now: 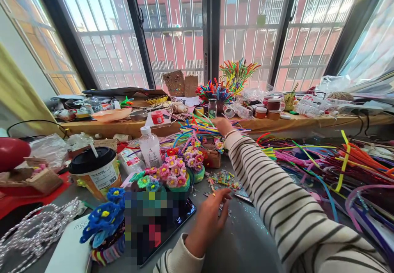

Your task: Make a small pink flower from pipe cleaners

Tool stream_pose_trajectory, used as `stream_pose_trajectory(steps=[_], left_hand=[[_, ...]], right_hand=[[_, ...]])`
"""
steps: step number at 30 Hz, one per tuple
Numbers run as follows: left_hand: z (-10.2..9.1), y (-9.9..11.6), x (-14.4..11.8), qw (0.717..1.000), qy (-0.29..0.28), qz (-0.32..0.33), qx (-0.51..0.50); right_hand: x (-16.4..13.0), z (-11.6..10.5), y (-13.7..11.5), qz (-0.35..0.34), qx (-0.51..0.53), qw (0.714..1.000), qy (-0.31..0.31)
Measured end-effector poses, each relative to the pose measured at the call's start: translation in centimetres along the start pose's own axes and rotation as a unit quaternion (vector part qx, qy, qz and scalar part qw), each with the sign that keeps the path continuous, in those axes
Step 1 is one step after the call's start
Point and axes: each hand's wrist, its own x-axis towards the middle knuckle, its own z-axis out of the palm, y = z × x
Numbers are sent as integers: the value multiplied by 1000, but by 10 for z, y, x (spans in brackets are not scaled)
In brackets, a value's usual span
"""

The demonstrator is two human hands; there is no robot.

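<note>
My right hand (223, 126) is stretched far forward over a pile of colourful pipe cleaners (192, 130), just below a small glass bottle (212, 108). Its fingertips are hard to make out, and I cannot tell whether they grip a stem. Low over the grey table, my left hand (209, 219) is loosely curled with thumb and forefinger apart. Nothing shows in it. Beyond it lie colourful clippings (224, 179) and scissors (243, 198), partly covered by my right sleeve. Pink pipe-cleaner flowers (174, 172) stand in a pot to the left, near blue ones (104, 217).
A phone (181, 216) lies left of my left hand, partly pixelated. Behind stand a lidded drink cup (95, 170) and a plastic bottle (150, 147). More pipe cleaners (308, 162) spread on the right. Jars (273, 104) and upright pipe-cleaner bundles (215, 91) line the windowsill.
</note>
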Motion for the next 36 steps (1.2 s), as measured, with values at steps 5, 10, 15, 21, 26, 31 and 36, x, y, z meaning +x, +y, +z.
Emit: stream_pose_trajectory(steps=[5,10,15,21,26,31,36], left_hand=[[1,0,-1,998,-16,-16,-50],[0,-2,0,994,-4,-53,-99],[0,-7,3,990,53,-62,-119],[1,-12,5,980,88,-89,-152],[1,-13,5,972,100,-94,-192],[-1,-15,4,968,155,-100,-172],[2,-12,-3,987,162,17,-7]], right_hand=[[8,20,6,-39,21,996,-74],[-27,-25,52,-39,99,994,-2],[-115,-24,89,30,59,991,-119],[-185,45,103,67,1,972,-224],[-188,68,101,87,8,977,-196],[-180,69,103,79,15,981,-176],[-166,46,119,38,61,991,-116]])
